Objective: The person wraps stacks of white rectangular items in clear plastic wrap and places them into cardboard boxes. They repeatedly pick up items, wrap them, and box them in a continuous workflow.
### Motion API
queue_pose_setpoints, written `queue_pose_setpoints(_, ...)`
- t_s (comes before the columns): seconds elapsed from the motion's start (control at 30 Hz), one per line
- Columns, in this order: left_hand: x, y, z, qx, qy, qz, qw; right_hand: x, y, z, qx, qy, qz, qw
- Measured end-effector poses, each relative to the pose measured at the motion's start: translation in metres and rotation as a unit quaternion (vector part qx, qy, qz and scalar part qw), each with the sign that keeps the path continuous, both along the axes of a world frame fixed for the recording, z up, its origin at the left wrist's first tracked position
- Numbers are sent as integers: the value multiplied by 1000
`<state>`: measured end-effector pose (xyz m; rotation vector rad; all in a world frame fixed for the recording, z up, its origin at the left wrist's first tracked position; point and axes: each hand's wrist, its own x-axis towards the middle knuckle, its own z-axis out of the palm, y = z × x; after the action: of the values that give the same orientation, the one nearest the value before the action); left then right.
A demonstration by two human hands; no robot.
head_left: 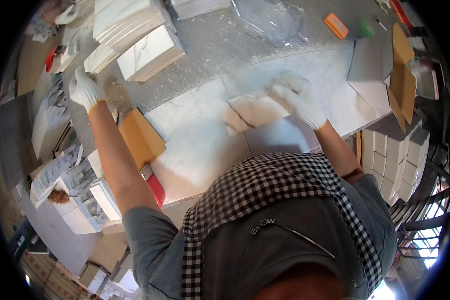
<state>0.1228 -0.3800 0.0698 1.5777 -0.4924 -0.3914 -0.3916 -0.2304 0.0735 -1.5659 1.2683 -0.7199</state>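
Observation:
My left hand (pixel 86 91), in a white knit glove, is reached out at the far left beside a low stack of white tiles (pixel 100 59). Its fingers look bent together, and what they hold, if anything, is hidden. A beige marbled tile with a dark vein (pixel 255 113) lies on the pale marble-look work surface (pixel 195 107). At its right end rests my right hand (pixel 299 100), gloved alike, with curled fingers; the lens haze hides what is in them. A greyer tile (pixel 277 135) lies against the veined one on the near side.
White tile stacks (pixel 150 54) stand at the far left. Clear plastic film (pixel 272 22) and an orange box-shaped item (pixel 336 26) lie at the back. An open carton (pixel 370 75) is at the right, above stacked white boxes (pixel 392 160). Brown cardboard (pixel 137 137) lies near my left forearm.

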Motion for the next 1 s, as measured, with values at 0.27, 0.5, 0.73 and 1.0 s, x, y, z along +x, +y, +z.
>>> queue_pose_setpoints(0.27,-188,123,2,261,-69,-399,876,8,-40,-24,36,-62,-102,992)
queue_pose_setpoints(0.5,-239,122,-65,202,265,-502,798,8,-49,-19,-2,-148,-67,987)
queue_pose_setpoints(0.73,-240,107,-38,18,341,-525,780,2,-46,-6,16,-204,2,979)
queue_pose_setpoints(1.0,-253,196,40,112,-172,-581,787,-40,3,3,-119,-59,116,984)
